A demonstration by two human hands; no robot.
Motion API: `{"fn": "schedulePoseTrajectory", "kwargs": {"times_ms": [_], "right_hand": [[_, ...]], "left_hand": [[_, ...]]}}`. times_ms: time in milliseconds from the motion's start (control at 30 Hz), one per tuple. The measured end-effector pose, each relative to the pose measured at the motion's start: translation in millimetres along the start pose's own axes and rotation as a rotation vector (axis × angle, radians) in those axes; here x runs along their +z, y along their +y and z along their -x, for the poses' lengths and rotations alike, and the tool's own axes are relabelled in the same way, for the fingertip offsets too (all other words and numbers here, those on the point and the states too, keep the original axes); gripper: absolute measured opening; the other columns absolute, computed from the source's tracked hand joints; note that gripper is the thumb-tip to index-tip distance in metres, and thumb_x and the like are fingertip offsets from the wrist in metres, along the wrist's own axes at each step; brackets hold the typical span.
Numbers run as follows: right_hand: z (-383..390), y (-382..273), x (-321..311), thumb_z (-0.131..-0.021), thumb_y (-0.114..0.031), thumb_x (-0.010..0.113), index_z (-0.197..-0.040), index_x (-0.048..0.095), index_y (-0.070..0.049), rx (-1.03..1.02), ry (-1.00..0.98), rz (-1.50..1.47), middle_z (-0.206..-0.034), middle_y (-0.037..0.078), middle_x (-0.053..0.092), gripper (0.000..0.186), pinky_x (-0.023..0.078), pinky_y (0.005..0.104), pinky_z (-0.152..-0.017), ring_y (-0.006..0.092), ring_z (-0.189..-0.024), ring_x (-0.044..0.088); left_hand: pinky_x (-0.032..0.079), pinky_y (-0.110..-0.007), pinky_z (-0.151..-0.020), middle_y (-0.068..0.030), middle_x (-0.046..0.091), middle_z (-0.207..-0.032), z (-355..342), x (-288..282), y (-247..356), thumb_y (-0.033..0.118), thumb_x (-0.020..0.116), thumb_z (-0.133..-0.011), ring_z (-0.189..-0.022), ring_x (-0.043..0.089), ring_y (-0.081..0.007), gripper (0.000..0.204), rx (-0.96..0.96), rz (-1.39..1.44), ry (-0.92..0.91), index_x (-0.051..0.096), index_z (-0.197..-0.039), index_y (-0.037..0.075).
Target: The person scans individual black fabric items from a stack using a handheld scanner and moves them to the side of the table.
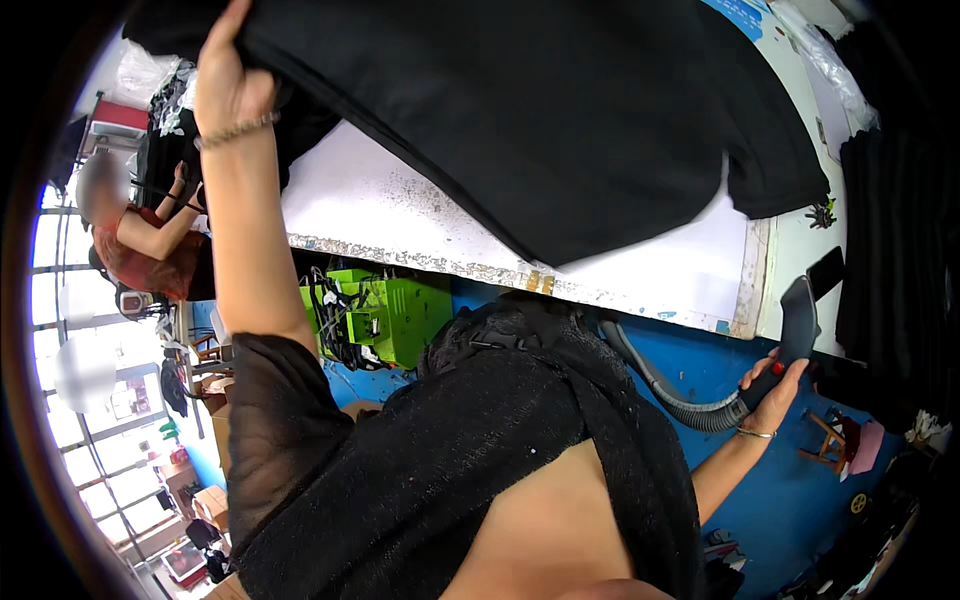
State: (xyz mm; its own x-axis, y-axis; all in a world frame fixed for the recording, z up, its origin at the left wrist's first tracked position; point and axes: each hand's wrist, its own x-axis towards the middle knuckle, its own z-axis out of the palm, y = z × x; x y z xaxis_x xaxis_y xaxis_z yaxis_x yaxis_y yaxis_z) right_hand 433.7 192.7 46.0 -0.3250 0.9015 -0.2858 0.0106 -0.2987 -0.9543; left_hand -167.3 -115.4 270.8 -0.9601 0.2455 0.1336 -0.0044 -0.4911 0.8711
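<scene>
The left hand (235, 95) meets a large black fabric piece (550, 120) lying over the white surface (680, 270); blur hides whether its fingers grip. The right hand (778, 388) is clamped around a black, red-buttoned handheld tool (797, 325) with a grey ribbed hose (690, 412). Below stands a bright green box (420, 315), contents hidden.

The person wears a black, textured top (420, 460) flecked with tiny pale glints, its loose sleeve (275, 420) sheer and dark, with a beaded bracelet (238, 131) around the left wrist and a thin, shiny bangle (757, 433) around the right
</scene>
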Motion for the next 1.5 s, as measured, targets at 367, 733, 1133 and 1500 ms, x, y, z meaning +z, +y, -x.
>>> {"fn": "schedulePoseTrajectory", "kwargs": {"times_ms": [367, 733, 1133, 1500], "right_hand": [[28.2, 19.7, 17.3, -0.105, -0.055, 0.044, -0.100, 0.055, -0.002, -0.056, 0.148, 0.258, -0.065, 0.008, 0.056, 0.054, 0.044, 0.0287, -0.046, 0.0172, -0.048, 0.054], [67.6, 47.5, 221.0, -0.094, -0.038, 0.067, -0.112, 0.062, 0.006, -0.213, 0.034, 0.680, -0.083, 0.027, 0.068, 0.048, 0.053, 0.0435, -0.069, 0.0353, -0.072, 0.068], [63.6, 125.4, 190.6, -0.095, -0.049, 0.063, -0.101, 0.062, 0.004, -0.120, 0.546, 0.808, -0.068, 0.014, 0.066, 0.053, 0.053, 0.0379, -0.053, 0.0263, -0.058, 0.067], [138.4, 88.9, 172.0, -0.101, -0.039, 0.061, -0.086, 0.056, -0.003, -0.139, 0.643, 0.269, -0.057, 0.003, 0.052, 0.039, 0.042, 0.0286, -0.045, 0.0122, -0.045, 0.052]], "left_hand": [[0.057, -0.029, -0.070, -0.0127, 0.072, -0.112, 202.8, -203.6, -218.2, 0.036, 0.065, -0.100, -0.088, 0.070, -0.0192, 0.039, -0.784, -0.349, 0.203, 0.066, -0.120, 0.002], [0.049, -0.040, -0.091, -0.0163, 0.065, -0.116, 94.8, -97.5, -257.4, 0.036, 0.075, -0.087, -0.106, 0.062, -0.0324, 0.044, 0.459, -1.352, -0.965, 0.068, -0.115, 0.002], [0.051, -0.041, -0.068, -0.0092, 0.064, -0.075, 143.0, -119.8, -251.5, 0.048, 0.080, -0.077, -0.072, 0.064, -0.0283, 0.047, 0.107, -1.263, -1.451, 0.063, -0.087, 0.006], [0.052, -0.036, -0.095, -0.0209, 0.070, -0.120, -38.6, -81.6, -306.4, 0.035, 0.092, -0.068, -0.109, 0.067, -0.0300, 0.070, -0.117, -1.417, -1.369, 0.066, -0.119, -0.006]]}}
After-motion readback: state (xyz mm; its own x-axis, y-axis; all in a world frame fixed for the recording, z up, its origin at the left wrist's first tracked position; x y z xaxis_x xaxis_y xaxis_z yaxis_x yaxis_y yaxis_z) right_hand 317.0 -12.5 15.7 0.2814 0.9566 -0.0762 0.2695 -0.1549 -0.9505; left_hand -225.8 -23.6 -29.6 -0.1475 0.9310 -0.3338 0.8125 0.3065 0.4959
